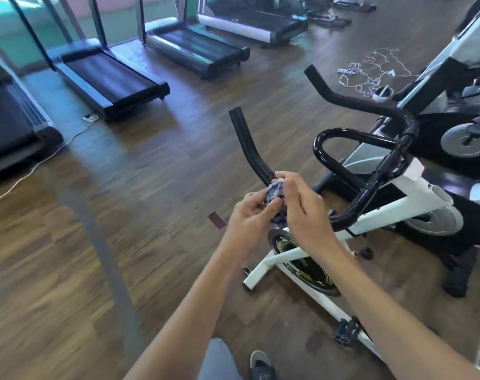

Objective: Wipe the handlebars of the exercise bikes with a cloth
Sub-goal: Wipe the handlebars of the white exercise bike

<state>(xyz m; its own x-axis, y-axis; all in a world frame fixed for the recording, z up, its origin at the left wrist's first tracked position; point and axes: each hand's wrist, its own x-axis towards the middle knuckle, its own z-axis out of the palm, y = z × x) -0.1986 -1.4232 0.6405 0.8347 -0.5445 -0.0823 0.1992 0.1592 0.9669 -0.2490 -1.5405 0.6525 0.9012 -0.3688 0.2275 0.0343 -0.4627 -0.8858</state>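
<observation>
Both hands are meeting near the centre of the view, bunching a blue-and-white cloth (275,191) between them. The left hand (251,215) is pinching the cloth from the 8 o'clock side, fingers curled around its lower folds. The right hand (302,207) is closing over it from the 4 o'clock side, thumb and fingertips gripping the top of the bundle. The cloth is sitting right at the lower end of the near black handlebar grip (248,144), which is rising from the hands toward 11 o'clock; whether cloth and grip are touching is hard to tell. The rest of the handlebars (370,138) is looping away toward 2 o'clock above the white bike frame (384,212). Treadmills (110,80) are lining the wooden floor (68,256) at 10 to 12 o'clock. A tangled white cord (370,69) is lying on the floor at 1 o'clock.
</observation>
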